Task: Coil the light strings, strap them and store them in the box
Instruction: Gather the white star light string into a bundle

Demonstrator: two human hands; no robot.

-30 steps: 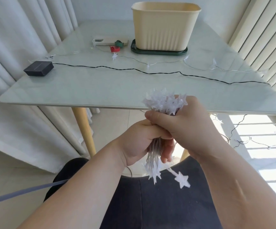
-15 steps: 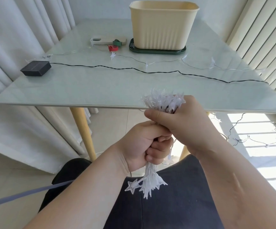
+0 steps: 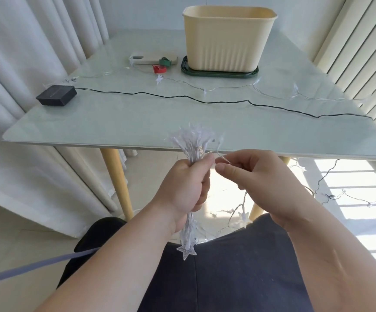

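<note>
My left hand (image 3: 188,185) grips a coiled bundle of white star lights (image 3: 193,143) upright just below the table's front edge; stars hang out under the fist. Beside it, my right hand (image 3: 256,176) pinches a loose strand of the same string close to the bundle's top. The rest of that clear string trails down to the floor and back over the table. A black light string (image 3: 205,102) lies stretched across the table to a black solar box (image 3: 56,95). The cream storage box (image 3: 225,39) stands at the back on a dark green lid (image 3: 219,73).
Red and green strap rolls (image 3: 162,65) lie beside a flat cream case (image 3: 153,59) left of the box. The glass table (image 3: 115,122) has wooden legs. Curtains hang on the left, blinds on the right. More string lies on the sunlit floor (image 3: 351,197).
My right hand has let go of the bundle's top and shifted right, now pinching a single strand. The left hand slid up and holds the bundle alone.
</note>
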